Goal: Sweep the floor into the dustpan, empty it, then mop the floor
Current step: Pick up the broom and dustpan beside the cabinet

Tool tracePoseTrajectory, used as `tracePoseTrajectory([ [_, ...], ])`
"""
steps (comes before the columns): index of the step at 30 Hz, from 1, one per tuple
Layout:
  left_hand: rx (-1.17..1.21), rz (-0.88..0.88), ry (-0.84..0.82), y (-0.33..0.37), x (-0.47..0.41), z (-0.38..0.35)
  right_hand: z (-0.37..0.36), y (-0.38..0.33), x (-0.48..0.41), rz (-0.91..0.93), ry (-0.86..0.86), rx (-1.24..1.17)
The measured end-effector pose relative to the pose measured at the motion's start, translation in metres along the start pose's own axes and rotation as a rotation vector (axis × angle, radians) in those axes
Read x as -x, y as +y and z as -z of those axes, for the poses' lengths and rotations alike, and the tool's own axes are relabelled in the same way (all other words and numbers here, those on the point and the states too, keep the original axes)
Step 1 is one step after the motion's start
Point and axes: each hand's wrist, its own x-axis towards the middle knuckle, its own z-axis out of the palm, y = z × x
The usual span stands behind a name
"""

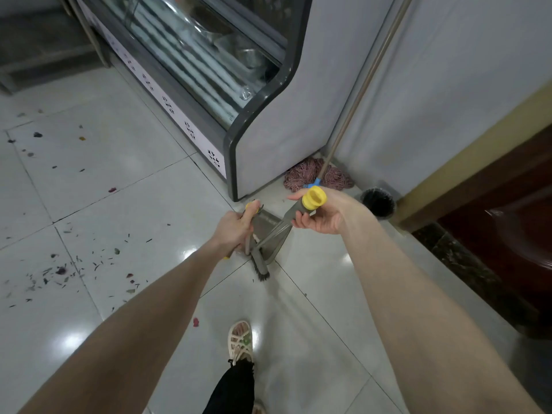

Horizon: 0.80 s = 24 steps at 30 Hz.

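The person stands on a pale tiled floor with both bare arms stretched forward and down. The left hand is clenched around the grey broom handle, whose yellow end peeks out above the knuckles; the broom hangs below it with its dark bristles just at the tiles, right beside the dustpan. The right hand grips the top of the dustpan handle, fingers curled under the grey shaft and the yellow cap sticking out above the thumb. The grey dustpan sits between the two hands, tilted, its pan low near the floor and close against the broom head. Off to the left, well apart from the broom, the tiles are strewn with litter: dark slivers and small coloured scraps. Straight ahead stands a glass-fronted display case, and in the corner beside it a mop leans against the wall, its pinkish strings bunched on the floor and its long pole running up. A small black bin stands just right of the mop, next to the right hand in view. One sandalled foot is planted below the arms.
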Motion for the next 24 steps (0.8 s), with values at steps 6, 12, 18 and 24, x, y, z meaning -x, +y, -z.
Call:
tracePoseTrajectory([
  [6, -0.039, -0.045, 0.035, -0.011, 0.068, -0.007, -0.012, 0.060, 0.035, 0.014, -0.017, 0.009],
  [12, -0.049, -0.017, 0.076, -0.028, 0.114, 0.003, -0.025, 0.098, 0.059, -0.039, -0.054, 0.047],
  [18, -0.025, 0.014, 0.108, -0.041, 0.138, 0.032, -0.026, 0.113, 0.082, -0.047, -0.024, 0.075],
  [24, -0.033, 0.036, 0.115, -0.054, 0.154, 0.065, -0.028, 0.122, 0.096, -0.002, 0.037, 0.010],
])
